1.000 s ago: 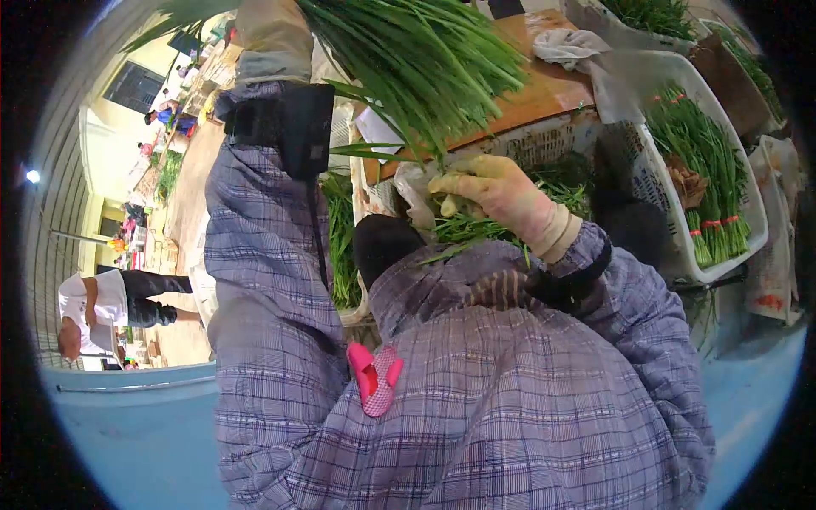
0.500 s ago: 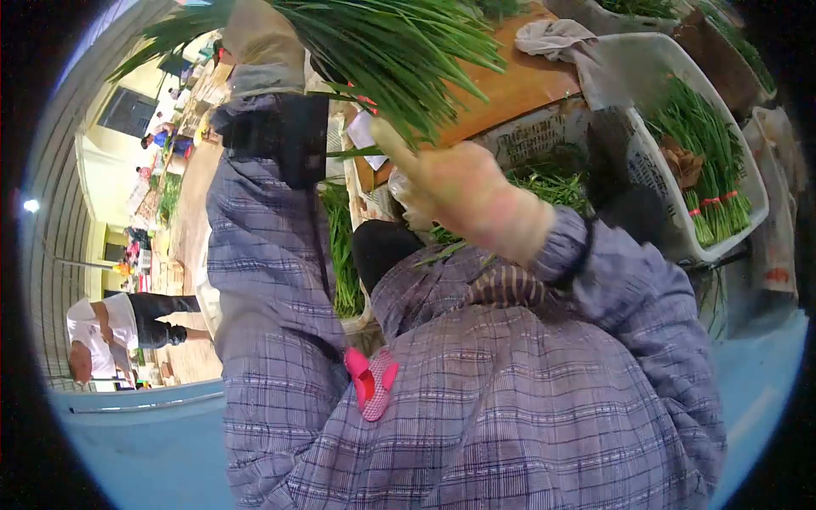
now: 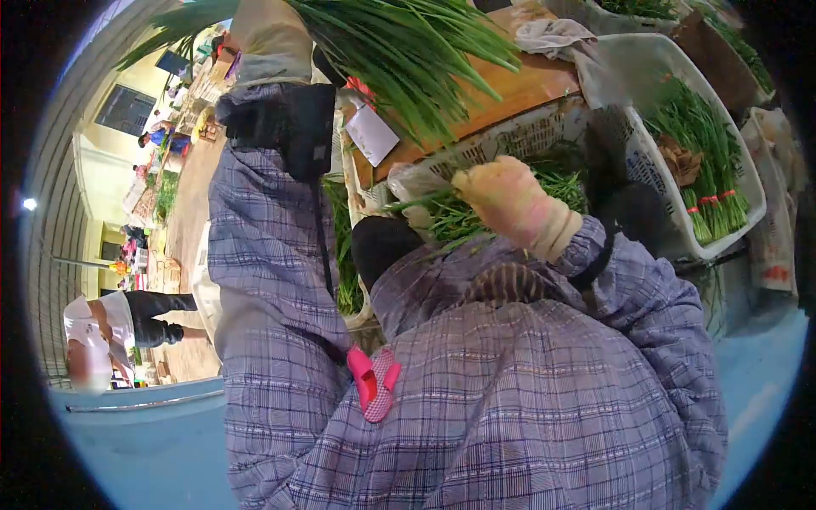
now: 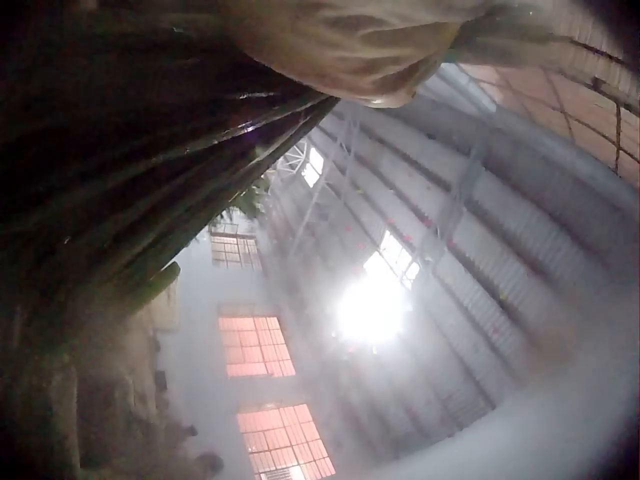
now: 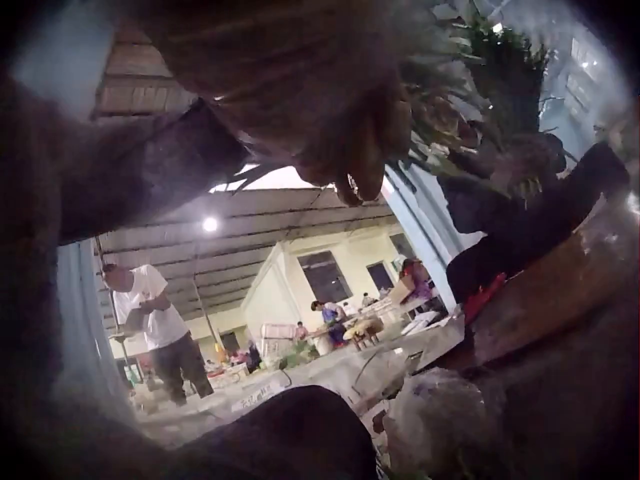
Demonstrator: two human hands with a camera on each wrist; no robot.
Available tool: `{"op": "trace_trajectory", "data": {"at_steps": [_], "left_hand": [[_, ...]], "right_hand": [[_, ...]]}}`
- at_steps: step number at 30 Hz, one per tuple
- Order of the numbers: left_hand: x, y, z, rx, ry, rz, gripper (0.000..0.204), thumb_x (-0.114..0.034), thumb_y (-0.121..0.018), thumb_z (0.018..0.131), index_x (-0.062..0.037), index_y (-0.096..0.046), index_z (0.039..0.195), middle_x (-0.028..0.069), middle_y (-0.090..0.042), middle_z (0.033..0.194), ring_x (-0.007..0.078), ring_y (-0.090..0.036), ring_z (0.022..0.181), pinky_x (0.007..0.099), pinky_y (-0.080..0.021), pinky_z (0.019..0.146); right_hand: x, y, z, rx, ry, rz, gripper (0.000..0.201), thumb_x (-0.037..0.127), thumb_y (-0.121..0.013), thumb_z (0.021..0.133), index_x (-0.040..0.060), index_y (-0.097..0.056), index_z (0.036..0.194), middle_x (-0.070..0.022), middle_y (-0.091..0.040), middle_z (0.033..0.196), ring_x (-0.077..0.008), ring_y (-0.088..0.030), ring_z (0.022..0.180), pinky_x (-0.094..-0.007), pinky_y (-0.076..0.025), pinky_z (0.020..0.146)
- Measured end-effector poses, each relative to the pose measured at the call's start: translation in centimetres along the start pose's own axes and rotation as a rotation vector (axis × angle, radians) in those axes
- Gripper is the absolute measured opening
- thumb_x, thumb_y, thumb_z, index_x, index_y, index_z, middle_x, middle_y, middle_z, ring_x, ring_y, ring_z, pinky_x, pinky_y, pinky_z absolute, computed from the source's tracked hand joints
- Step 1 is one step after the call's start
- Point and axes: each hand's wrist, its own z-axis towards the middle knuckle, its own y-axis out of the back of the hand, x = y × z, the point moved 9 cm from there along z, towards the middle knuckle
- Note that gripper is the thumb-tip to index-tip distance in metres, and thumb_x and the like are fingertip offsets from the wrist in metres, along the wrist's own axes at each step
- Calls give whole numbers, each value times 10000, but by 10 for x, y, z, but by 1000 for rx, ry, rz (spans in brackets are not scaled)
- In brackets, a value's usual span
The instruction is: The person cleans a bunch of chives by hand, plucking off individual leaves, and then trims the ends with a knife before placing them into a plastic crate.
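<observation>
- Two gloved hands work apart from each other: the left hand (image 3: 270, 38) is raised at the top of the head view, and the right hand (image 3: 508, 200) is lower, over a crate.
- Left hand: the fingers are closed round the stalk end of a large bunch of green chives (image 3: 408, 51); the leaves fan out to the right, above a wooden board (image 3: 518, 89).
- In the left wrist view the glove (image 4: 350, 45) presses against the dark leaves (image 4: 120, 150); a roof with a bright light fills the rest.
- Right hand: the fingers are curled and pinch a thin green stalk (image 3: 416, 202) that sticks out to the left.
- In the right wrist view the curled fingers (image 5: 330, 110) sit beside green leaves (image 5: 470, 70).
- Just below the right hand, a white lattice crate (image 3: 476, 153) holds loose chives (image 3: 459, 217).
- A white paper tag (image 3: 371, 134) lies near the board's left edge, and a grey cloth (image 3: 557, 38) lies at its far end.
- To the right, a white basket (image 3: 680, 51) holds tied chive bundles (image 3: 710, 183) with red bands.
- Both sleeves (image 3: 272, 255) are purple plaid.
- At the far left, a person in a white shirt (image 3: 93, 336) stands well apart.
</observation>
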Motion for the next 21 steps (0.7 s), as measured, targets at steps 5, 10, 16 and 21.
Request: {"op": "trace_trajectory", "data": {"at_steps": [5,10,16,21], "left_hand": [[6,16,8,-14,-25,19,250,-204,-463,810,3,-573,724,97,-575,694,218,-588,655,338,-479,601],[24,17,42,266,-276,323,241,-208,-473,820,-12,-566,713,83,-567,677,217,-581,647,342,-477,599],[8,-15,-18,447,-567,763,201,-144,-522,867,10,-639,916,113,-665,847,202,-636,738,317,-517,684],[69,4,27,434,200,75,211,-97,-514,872,27,-628,999,126,-664,922,220,-641,800,319,-517,752]], "right_hand": [[-40,-60,-47,429,-150,54,268,222,-603,836,76,-615,1060,-111,-653,773,-312,-644,759,-411,-496,655],[-71,10,-18,-273,-311,656,529,230,-736,813,34,-527,1258,-135,-661,1019,-193,-639,896,-295,-502,804],[-73,41,27,-665,-70,1396,445,199,-700,852,-16,-560,1216,-92,-610,1186,-150,-574,1033,-277,-467,881],[-101,25,30,-523,-267,1119,322,131,-626,892,17,-592,1191,-57,-616,1178,-153,-573,1040,-280,-464,886]]}}
